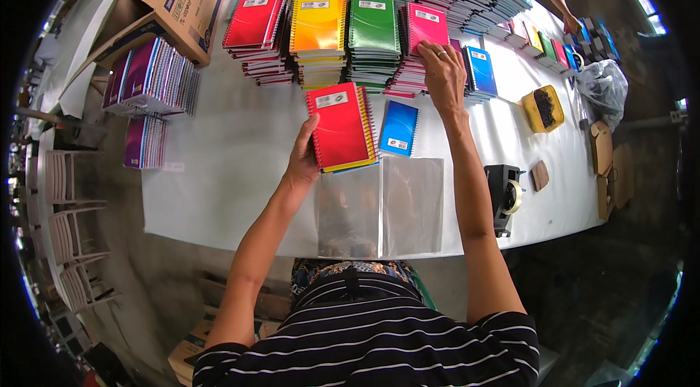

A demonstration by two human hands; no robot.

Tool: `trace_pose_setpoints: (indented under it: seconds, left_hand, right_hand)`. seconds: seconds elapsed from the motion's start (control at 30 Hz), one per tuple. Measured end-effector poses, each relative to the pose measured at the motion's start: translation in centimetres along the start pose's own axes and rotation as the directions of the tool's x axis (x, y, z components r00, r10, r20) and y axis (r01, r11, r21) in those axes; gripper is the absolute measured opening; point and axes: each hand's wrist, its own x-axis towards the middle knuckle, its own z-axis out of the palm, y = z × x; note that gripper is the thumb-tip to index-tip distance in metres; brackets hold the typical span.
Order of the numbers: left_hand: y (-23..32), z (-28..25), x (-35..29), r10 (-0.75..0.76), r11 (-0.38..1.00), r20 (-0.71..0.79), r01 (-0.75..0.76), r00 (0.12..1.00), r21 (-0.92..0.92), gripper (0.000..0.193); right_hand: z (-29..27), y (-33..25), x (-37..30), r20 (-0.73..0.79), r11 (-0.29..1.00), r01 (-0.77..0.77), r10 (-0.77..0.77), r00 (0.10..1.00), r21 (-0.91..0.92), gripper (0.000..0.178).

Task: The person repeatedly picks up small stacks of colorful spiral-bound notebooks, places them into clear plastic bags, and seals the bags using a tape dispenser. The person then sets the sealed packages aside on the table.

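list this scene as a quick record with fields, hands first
left hand: holds spiral notebooks, red one on top
right hand: touches the pink notebook stack
left of pink: red stack, yellow stack, green stack
between forearms: small blue notebook, clear plastic sleeves
right side: black tape dispenser, yellow container
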Motion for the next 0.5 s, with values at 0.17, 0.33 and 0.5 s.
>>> trace_pose_setpoints:
  seconds: [0.17, 0.33, 0.5]
  left_hand:
    - [-1.8, 1.3, 1.7, -0.052, 0.998, -0.023, 0.053, 0.998, 0.02, 0.062]
    - [-3.0, 1.7, 2.2, -0.121, 0.993, 0.027, 0.12, 0.992, 0.018, 0.065]
    - [-4.1, 2.2, 1.7, -0.175, 0.984, -0.023, 0.175, 0.984, -0.011, 0.061]
  right_hand:
    - [-4.0, -0.2, 1.0, -0.017, 0.929, -0.158, 0.174, 0.985, 0.335, 0.018]
    - [-10.5, -1.0, 2.0, 0.125, 0.3, -0.086, -0.112, 0.986, 0.95, 0.017]
    - [-4.6, -3.3, 1.7, 0.307, 0.253, -0.212, -0.431, 0.849, 0.944, 0.032]
